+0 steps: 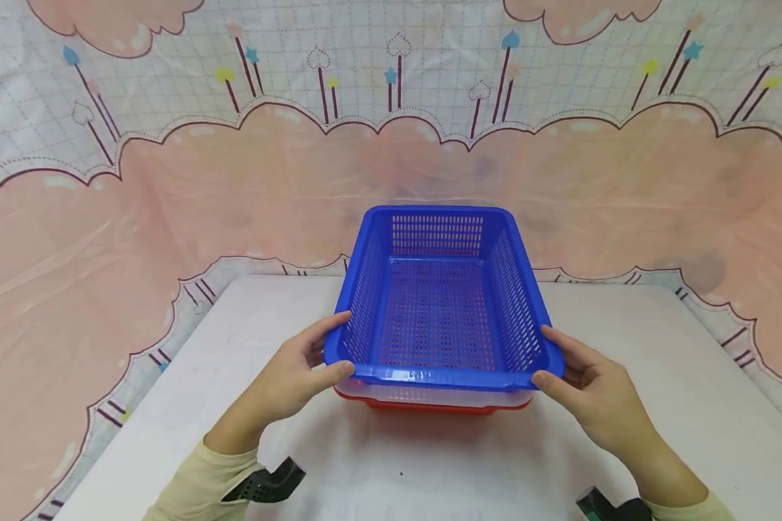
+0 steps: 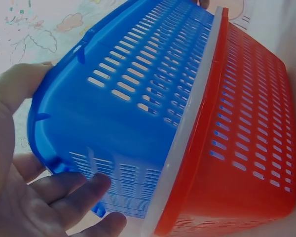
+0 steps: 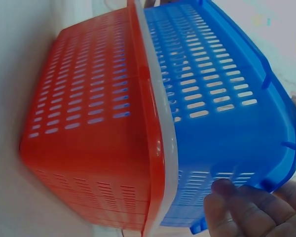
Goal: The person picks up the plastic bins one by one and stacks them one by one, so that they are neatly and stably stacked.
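Note:
A blue slotted plastic basket [image 1: 436, 311] sits partway inside a white basket [image 1: 443, 396], and that one is nested in a red basket [image 1: 430, 409] on the table. My left hand [image 1: 293, 369] grips the blue rim at its near left corner, thumb on top and fingers underneath. At the near right corner my right hand [image 1: 593, 391] holds the same rim in a like way. Both wrist views show the blue basket [image 2: 113, 123] standing well above the white rim [image 3: 160, 113], with the red basket [image 3: 89, 128] lowest. The blue basket holds nothing.
The stack stands on a white tabletop [image 1: 287, 304]. Behind and at both sides hangs a pink and white patterned cloth [image 1: 365, 170]. A dark wrist camera mount [image 1: 270, 483] sticks out near the left sleeve, another [image 1: 609, 505] near the right.

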Demonstrator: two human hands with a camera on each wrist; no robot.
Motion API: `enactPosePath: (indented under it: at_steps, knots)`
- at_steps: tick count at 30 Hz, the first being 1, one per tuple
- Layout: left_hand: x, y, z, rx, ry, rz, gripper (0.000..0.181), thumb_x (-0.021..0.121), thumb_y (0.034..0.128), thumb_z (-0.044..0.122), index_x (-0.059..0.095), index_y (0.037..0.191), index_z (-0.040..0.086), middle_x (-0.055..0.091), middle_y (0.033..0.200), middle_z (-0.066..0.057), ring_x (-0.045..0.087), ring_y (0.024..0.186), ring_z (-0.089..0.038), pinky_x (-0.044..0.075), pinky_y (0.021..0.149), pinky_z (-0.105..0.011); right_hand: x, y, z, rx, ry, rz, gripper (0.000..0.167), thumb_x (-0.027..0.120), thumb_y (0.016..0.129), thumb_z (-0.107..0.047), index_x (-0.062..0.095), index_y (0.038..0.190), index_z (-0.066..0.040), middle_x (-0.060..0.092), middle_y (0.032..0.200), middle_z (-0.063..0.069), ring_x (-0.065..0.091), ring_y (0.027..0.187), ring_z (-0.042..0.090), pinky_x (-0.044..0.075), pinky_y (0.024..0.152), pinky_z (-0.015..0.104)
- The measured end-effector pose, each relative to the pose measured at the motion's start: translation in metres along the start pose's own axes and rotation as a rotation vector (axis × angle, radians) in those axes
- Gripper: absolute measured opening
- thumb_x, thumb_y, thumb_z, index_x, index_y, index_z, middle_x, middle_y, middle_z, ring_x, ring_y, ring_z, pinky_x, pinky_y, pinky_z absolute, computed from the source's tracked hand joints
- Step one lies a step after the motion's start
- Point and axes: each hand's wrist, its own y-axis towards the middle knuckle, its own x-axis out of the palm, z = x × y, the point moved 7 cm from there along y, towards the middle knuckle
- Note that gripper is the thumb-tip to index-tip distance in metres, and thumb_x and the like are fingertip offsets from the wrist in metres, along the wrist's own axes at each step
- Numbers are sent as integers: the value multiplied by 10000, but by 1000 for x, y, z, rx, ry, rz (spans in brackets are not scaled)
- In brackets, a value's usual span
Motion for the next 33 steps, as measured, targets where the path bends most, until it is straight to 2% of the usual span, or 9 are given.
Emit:
enactPosePath:
  at_steps: [4, 10, 12, 18, 20, 23, 28, 33]
  knots:
    - [-1, 1, -3, -12, 4, -10, 699, 707, 921, 159, 379, 1509, -28, 433, 1458, -311, 566, 1218, -429, 487, 985, -488, 3, 0, 1, 16, -16, -5, 561, 704, 922, -7, 471, 1418, 110, 598, 1239, 344, 662, 1001, 53, 536, 772, 163]
    - [-1, -1, -8, -62, -5, -21, 712, 702, 926, 170, 362, 1521, -24, 431, 1465, -306, 566, 1223, -421, 502, 972, -459, 7, 0, 5, 79, -63, -19, 576, 713, 937, -90, 474, 1430, 87, 583, 1289, 324, 664, 1077, 338, 536, 806, 194]
    - [0, -2, -10, -81, -6, -22, 718, 704, 925, 177, 359, 1519, -32, 443, 1458, -303, 577, 1210, -415, 509, 963, -460, 9, 0, 8, 101, -81, -27, 586, 712, 944, -122, 468, 1438, 80, 569, 1311, 323, 649, 1096, 396, 551, 817, 240]
    - [-14, -8, -13, -153, 228, 64, 727, 756, 899, 277, 431, 1502, 35, 502, 1462, -187, 538, 1276, -377, 455, 1023, -519, 12, -2, 14, 145, -179, -55, 623, 733, 936, -206, 481, 1446, 45, 541, 1393, 254, 623, 1147, 397, 569, 849, 409]
    - [-19, -9, -17, -161, 268, 80, 720, 759, 898, 280, 439, 1503, 56, 497, 1475, -155, 513, 1303, -366, 434, 1039, -533, 12, -2, 16, 147, -203, -61, 633, 738, 932, -217, 477, 1451, 37, 510, 1435, 237, 592, 1190, 409, 557, 868, 445]
    - [-18, -7, -28, -146, 237, 64, 704, 756, 903, 245, 442, 1499, 43, 478, 1490, -157, 475, 1335, -364, 427, 1048, -529, 15, -2, 18, 138, -187, -67, 626, 738, 930, -196, 478, 1449, 38, 504, 1442, 231, 588, 1195, 408, 550, 877, 464]
    - [-6, -5, -49, -133, 163, 32, 694, 745, 909, 202, 431, 1494, 0, 431, 1521, -176, 442, 1360, -373, 417, 1058, -524, 24, -1, 24, 126, -160, -92, 615, 743, 926, -193, 493, 1438, 39, 512, 1441, 215, 594, 1181, 381, 560, 869, 438]
    - [2, -7, -62, -134, -30, 24, 723, 715, 929, 120, 343, 1533, -19, 411, 1514, -235, 490, 1318, -387, 469, 1020, -420, 28, -2, 31, 150, -154, -120, 665, 723, 943, -220, 431, 1487, 27, 480, 1464, 233, 586, 1183, 412, 572, 841, 399]
